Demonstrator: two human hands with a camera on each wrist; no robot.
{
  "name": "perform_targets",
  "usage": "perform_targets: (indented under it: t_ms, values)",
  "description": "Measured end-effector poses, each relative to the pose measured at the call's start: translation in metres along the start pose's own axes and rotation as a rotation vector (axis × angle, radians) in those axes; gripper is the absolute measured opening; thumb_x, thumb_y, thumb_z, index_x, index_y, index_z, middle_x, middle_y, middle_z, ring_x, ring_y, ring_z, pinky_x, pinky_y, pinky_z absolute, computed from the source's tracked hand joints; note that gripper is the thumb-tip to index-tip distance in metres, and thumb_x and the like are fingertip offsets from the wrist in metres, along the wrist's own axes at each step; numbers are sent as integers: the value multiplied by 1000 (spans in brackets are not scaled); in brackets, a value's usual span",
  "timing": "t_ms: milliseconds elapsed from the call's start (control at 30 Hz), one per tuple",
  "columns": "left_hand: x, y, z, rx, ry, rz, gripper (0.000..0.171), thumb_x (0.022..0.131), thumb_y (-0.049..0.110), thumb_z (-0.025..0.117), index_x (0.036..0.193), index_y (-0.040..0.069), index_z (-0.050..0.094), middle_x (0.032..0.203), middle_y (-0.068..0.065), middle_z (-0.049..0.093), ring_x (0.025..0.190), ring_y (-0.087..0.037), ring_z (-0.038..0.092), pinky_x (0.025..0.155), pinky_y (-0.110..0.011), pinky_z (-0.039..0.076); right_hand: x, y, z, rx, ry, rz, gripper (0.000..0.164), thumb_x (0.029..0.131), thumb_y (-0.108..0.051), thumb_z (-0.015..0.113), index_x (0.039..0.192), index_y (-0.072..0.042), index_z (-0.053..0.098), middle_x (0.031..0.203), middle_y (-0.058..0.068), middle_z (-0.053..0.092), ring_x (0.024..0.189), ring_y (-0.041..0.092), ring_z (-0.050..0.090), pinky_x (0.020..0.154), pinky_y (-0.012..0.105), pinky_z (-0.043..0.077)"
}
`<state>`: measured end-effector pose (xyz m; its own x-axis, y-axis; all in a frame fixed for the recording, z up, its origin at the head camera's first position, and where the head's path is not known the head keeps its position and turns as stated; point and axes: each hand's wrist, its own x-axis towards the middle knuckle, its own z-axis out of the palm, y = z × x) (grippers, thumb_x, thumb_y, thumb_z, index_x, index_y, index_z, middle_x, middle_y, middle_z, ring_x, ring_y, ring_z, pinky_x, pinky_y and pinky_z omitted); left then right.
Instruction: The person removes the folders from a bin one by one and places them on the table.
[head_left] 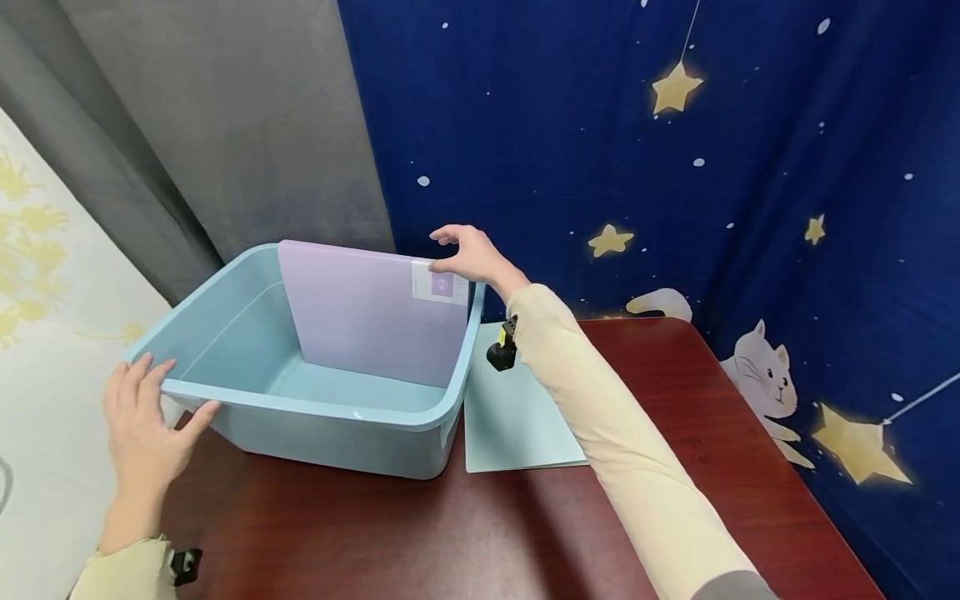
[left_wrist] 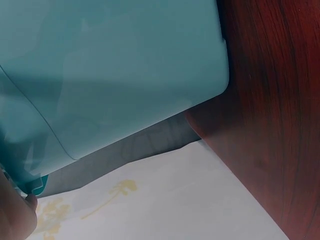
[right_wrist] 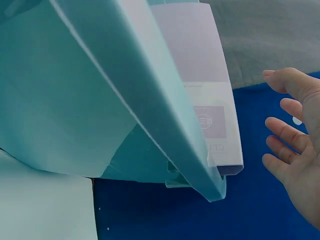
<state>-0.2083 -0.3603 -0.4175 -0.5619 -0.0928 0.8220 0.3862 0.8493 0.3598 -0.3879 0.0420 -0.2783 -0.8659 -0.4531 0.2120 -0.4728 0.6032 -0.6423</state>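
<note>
A light blue plastic tub [head_left: 337, 437] stands on the table, with a lilac file folder [head_left: 367, 321] upright inside it near the back wall. The folder carries a white and purple label at its upper right corner. My left hand [head_left: 146, 425] grips the tub's front left corner, fingers over the rim and thumb along the front. Close by the folder's labelled corner is my right hand [head_left: 476, 254], thumb and fingers spread apart. In the right wrist view a gap shows between this hand [right_wrist: 300, 135] and the folder [right_wrist: 217, 115], with nothing held.
A pale green folder [head_left: 517, 417] lies flat on the dark red table [head_left: 337, 533], right of the tub and partly beneath my right forearm. Behind the table hang a grey curtain [head_left: 247, 108] and a blue one [head_left: 540, 125] with stars. A white patterned surface [head_left: 52, 333] is at left.
</note>
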Motion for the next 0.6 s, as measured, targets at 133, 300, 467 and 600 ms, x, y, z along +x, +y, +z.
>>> perform_targets:
  t_ms: [133, 300, 467, 600]
  values:
    - [0, 2, -1, 5, 4, -8, 93, 70, 71, 54, 117, -9, 50, 130, -30, 39, 130, -42, 21, 108, -47, 8, 1, 3, 1, 22, 1, 3, 51, 80, -20, 69, 127, -10, 52, 129, 10, 51, 122, 21, 42, 98, 33, 36]
    - [1, 4, 0, 17, 10, 4, 95, 70, 73, 52, 116, -10, 50, 128, -32, 39, 128, -46, 21, 108, -48, 8, 5, 9, 5, -4, 9, -12, 51, 80, -20, 69, 126, -8, 52, 128, 9, 50, 121, 23, 42, 99, 31, 35]
    - [-1, 3, 1, 7, 24, 0, 96, 69, 75, 52, 115, -10, 51, 127, -33, 40, 127, -48, 21, 108, -50, 8, 7, 15, 9, -15, -4, -9, 53, 80, -19, 69, 127, -5, 51, 128, 10, 50, 121, 25, 42, 99, 32, 35]
    - [0, 2, 1, 7, 15, -2, 96, 69, 74, 52, 115, -10, 50, 128, -32, 39, 128, -47, 21, 108, -49, 7, 5, 18, 12, -3, -18, 10, 52, 79, -19, 69, 127, -6, 51, 128, 10, 50, 122, 25, 42, 98, 32, 36]
